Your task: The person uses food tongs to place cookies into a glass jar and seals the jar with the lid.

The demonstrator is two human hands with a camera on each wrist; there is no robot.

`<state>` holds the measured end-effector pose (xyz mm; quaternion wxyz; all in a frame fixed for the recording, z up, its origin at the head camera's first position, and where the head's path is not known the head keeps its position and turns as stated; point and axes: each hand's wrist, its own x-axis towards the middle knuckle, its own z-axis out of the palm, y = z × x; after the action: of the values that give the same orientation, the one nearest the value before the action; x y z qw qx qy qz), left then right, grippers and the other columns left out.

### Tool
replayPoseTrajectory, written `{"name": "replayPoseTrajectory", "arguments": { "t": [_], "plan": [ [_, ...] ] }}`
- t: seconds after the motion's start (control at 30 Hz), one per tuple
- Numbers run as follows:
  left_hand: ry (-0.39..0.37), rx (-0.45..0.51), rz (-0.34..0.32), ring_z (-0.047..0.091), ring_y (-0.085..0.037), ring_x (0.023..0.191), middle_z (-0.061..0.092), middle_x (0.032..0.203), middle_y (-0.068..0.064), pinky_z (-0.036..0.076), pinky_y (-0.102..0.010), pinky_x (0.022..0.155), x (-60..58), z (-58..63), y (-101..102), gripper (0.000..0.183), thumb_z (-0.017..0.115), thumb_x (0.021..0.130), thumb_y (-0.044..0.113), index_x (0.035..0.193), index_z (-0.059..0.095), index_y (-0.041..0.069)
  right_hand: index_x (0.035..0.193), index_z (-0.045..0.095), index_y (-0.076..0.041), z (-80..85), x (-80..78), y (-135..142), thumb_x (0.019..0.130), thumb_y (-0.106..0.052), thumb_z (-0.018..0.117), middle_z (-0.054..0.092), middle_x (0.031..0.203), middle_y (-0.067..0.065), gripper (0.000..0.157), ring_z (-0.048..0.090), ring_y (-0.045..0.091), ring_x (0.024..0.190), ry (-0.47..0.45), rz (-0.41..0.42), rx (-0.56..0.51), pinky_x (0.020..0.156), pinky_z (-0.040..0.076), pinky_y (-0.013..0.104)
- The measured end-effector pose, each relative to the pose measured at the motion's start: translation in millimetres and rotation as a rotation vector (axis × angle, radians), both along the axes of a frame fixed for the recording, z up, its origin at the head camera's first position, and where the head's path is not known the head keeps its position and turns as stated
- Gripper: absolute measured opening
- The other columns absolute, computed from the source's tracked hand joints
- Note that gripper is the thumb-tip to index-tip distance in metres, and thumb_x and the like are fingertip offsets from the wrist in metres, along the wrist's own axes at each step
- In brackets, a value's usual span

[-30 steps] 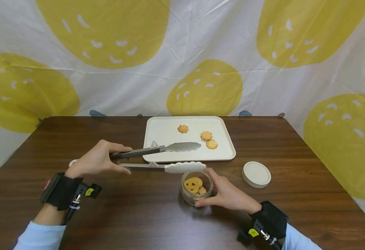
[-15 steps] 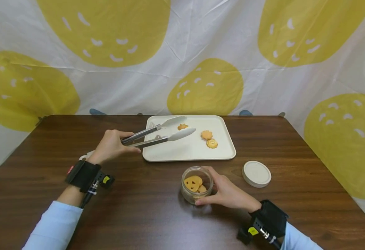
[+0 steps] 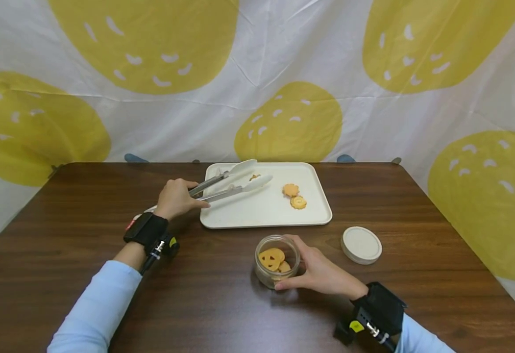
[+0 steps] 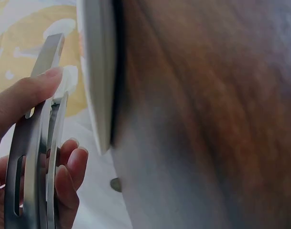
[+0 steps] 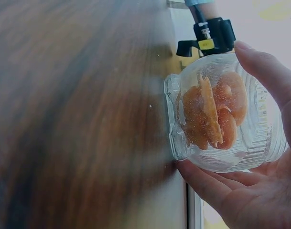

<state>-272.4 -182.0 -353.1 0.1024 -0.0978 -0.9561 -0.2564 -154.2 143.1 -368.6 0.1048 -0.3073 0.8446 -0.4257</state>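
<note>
My left hand (image 3: pixel 175 198) holds metal tongs (image 3: pixel 226 194) with pale tips over the left part of a white tray (image 3: pixel 244 215). Their arms are spread, and a small cookie (image 3: pixel 255 177) shows between the tips, partly hidden. In the left wrist view, thumb and fingers lie on opposite arms of the tongs (image 4: pixel 28 162). Two more cookies, one scalloped (image 3: pixel 290 189) and one round (image 3: pixel 298 202), lie close together on the tray's right half. A glass jar (image 3: pixel 263 280) with several cookies (image 3: pixel 271 258) inside stands uncovered on the table, gripped from the right by my right hand (image 3: pixel 321 274).
A white round lid (image 3: pixel 361 243) lies on the brown wooden table (image 3: pixel 204 304), right of the jar. Behind the table's back edge hangs a white curtain (image 3: pixel 173 127) with yellow shapes. The jar stands just in front of the tray.
My left hand has carried the tongs away from above the jar to the tray's far left part, their tips now around the cookie there. My right hand and the jar stay put.
</note>
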Motion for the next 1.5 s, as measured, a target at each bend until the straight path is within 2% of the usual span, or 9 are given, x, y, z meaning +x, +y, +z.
{"name": "replayPoseTrajectory", "arguments": {
  "t": [0.2, 0.4, 0.53, 1.0, 1.5],
  "plan": [
    [-0.047, -0.003, 0.016, 0.057, -0.029, 0.081, 0.062, 0.101, -0.022, 0.044, -0.035, 0.060, -3.7, -0.9, 2.4, 0.066, 0.080, 0.061, 0.034, 0.112, 0.060, -0.003, 0.132, 0.031, -0.013, 1.1, 0.6, -0.3, 0.067, -0.036, 0.076, 0.047, 0.124, 0.007, 0.082, 0.049, 0.018, 0.108, 0.005, -0.005, 0.018, 0.075, 0.046, 0.025],
    [-0.098, -0.009, 0.018, 0.050, -0.023, 0.069, 0.065, 0.092, -0.019, 0.037, -0.027, 0.053, -6.3, -2.8, 3.3, 0.066, 0.079, 0.062, 0.035, 0.113, 0.060, -0.003, 0.131, 0.031, -0.015, 0.8, 1.0, -0.8, 0.067, -0.037, 0.076, 0.047, 0.124, 0.006, 0.081, 0.048, 0.018, 0.109, 0.004, -0.005, 0.018, 0.076, 0.046, 0.026],
    [-0.119, -0.010, 0.016, 0.047, -0.021, 0.068, 0.065, 0.090, -0.018, 0.035, -0.025, 0.053, -7.8, -4.5, 3.5, 0.067, 0.080, 0.061, 0.036, 0.112, 0.060, -0.003, 0.132, 0.031, -0.015, 0.0, 1.1, -0.7, 0.067, -0.037, 0.076, 0.047, 0.124, 0.006, 0.081, 0.048, 0.017, 0.109, -0.001, -0.001, 0.017, 0.077, 0.045, 0.027],
    [-0.138, -0.018, 0.003, 0.049, -0.023, 0.071, 0.063, 0.099, -0.019, 0.036, -0.027, 0.057, -8.7, -3.0, 6.1, 0.062, 0.080, 0.062, 0.031, 0.111, 0.061, -0.002, 0.130, 0.032, -0.017, -1.1, 1.1, -0.6, 0.067, -0.034, 0.077, 0.048, 0.122, 0.005, 0.079, 0.048, 0.018, 0.109, -0.012, 0.011, -0.022, 0.077, 0.046, 0.026],
    [-0.148, -0.017, 0.035, 0.049, -0.024, 0.073, 0.062, 0.103, -0.021, 0.037, -0.028, 0.058, -8.1, -1.2, 6.5, 0.058, 0.079, 0.065, 0.029, 0.110, 0.062, -0.002, 0.131, 0.031, -0.015, -0.3, 2.1, -1.5, 0.067, -0.035, 0.077, 0.048, 0.122, 0.006, 0.081, 0.049, 0.018, 0.107, -0.009, 0.002, 0.001, 0.076, 0.046, 0.026]
  ]
}}
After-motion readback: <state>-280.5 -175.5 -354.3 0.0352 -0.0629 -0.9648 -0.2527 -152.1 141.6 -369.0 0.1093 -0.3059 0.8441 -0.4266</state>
